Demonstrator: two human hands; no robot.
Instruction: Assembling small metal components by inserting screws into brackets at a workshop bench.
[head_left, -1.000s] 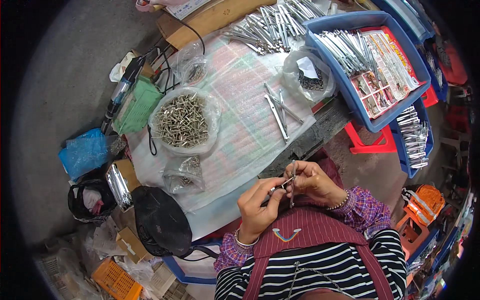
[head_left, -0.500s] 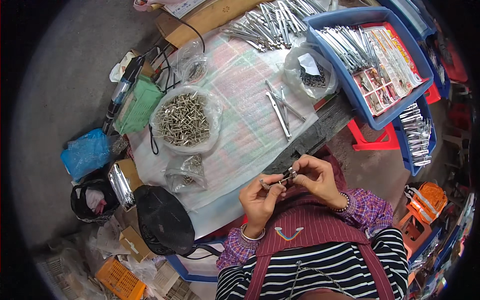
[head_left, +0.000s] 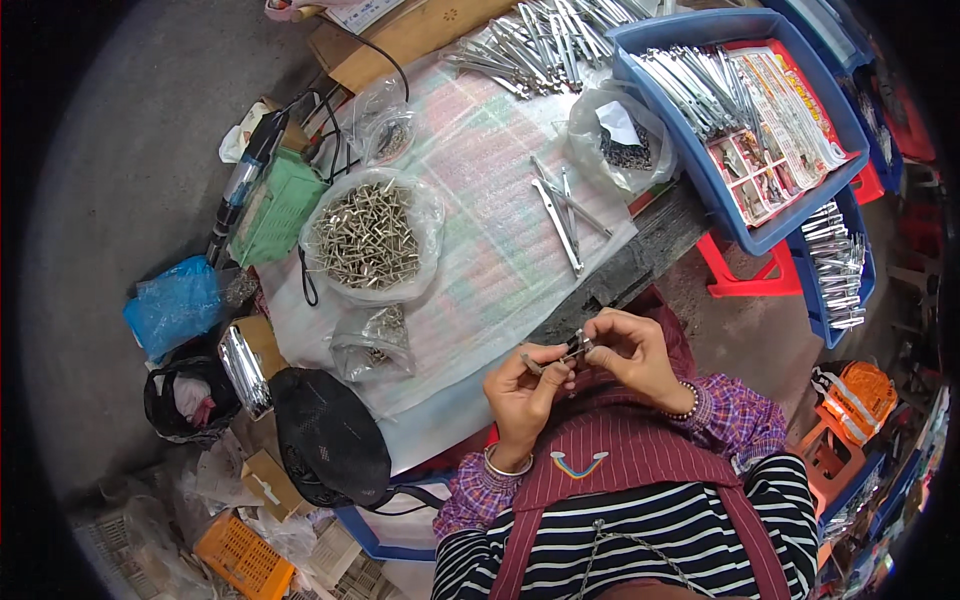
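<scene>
Your left hand (head_left: pixel 520 402) and right hand (head_left: pixel 642 362) meet at the tabletop's (head_left: pixel 660 242) near edge, each pinched nearly closed on small metal pieces (head_left: pixel 531 364) between them, partly hidden by your grip. At 12 o'clock from there, loose metal strips (head_left: pixel 557 226) lie crossed, between you and the strip pile (head_left: pixel 550 50). A clear bag (head_left: pixel 431 235) of metal pins (head_left: pixel 365 235) sits at 10, a black cap (head_left: pixel 335 430) at 8, a blue tray (head_left: pixel 803 207) at 1, a red stool (head_left: pixel 755 287) at 2.
</scene>
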